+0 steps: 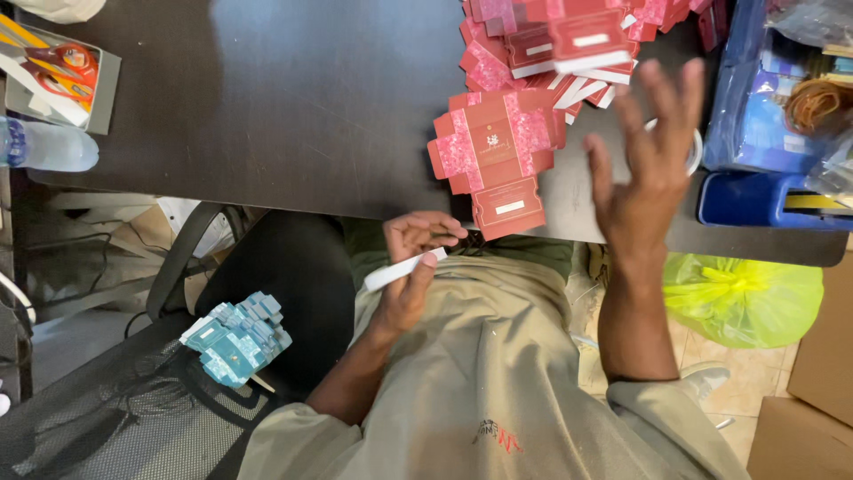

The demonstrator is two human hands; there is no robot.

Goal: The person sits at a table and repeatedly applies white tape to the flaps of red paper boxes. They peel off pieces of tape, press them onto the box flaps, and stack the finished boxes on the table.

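My left hand [410, 267] is closed around a thin white strip [402, 269] held over my lap, just below the edge of the dark table [293, 107]. My right hand [647, 160] hovers open, fingers spread, above the table's right part and holds nothing. Between the hands, a flat red unfolded carton [493, 156] lies at the table's near edge, one flap hanging over it. A heap of several more red flat cartons [569, 44] sits behind it.
A stack of teal flat cartons [236, 340] rests on a mesh chair at lower left. A tray with orange-handled scissors [62, 71] and a water bottle [49, 147] are at far left. Blue bags and a blue bin [764, 200] stand right; a yellow-green bag [742, 298] and brown cardboard boxes [817, 373] lie on the floor.
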